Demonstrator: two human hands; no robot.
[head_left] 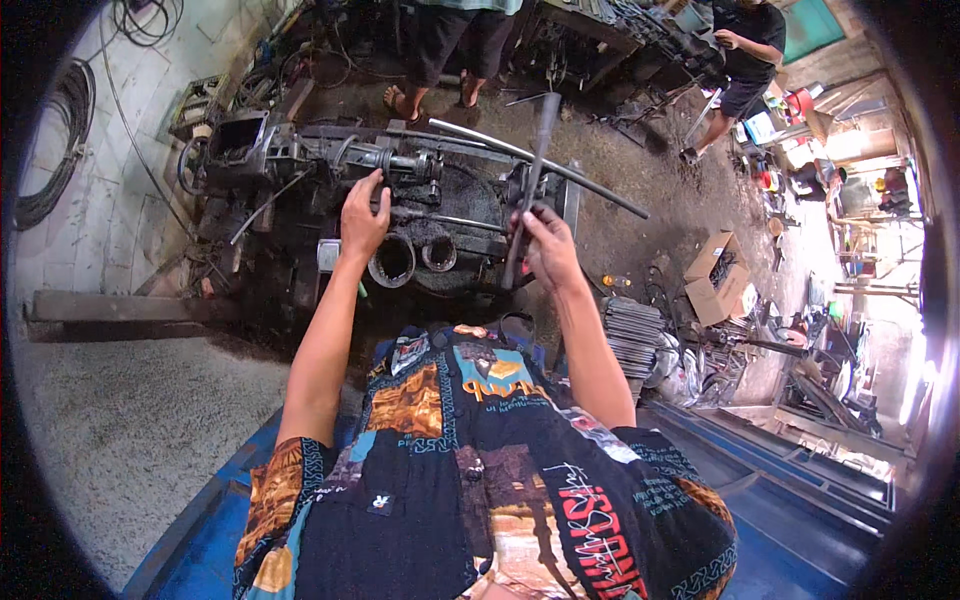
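A greasy metal lathe [330, 150] stretches across in front of me. My left hand [365, 218] is over its near side, fingers extended and thumb apart, close to the dark spindle parts [385, 160]. I see nothing held in it. My right hand [547, 243] is closed around a long dark metal bar [541, 150], which stands nearly lengthwise away from me at the lathe's right end. The bar's lower end passes below my fingers. A thin bright rod [455, 222] lies between my hands. Nearer to me sit a wide metal cup [391, 262] and a smaller one [438, 254].
A long pipe [540, 155] slants across the lathe's far right side. Beyond stand one person [450, 45] and another [750, 60] at the right. To the right are stacked metal pieces [632, 335] and an open cardboard box [718, 280]. A blue metal surface [760, 520] lies beneath me.
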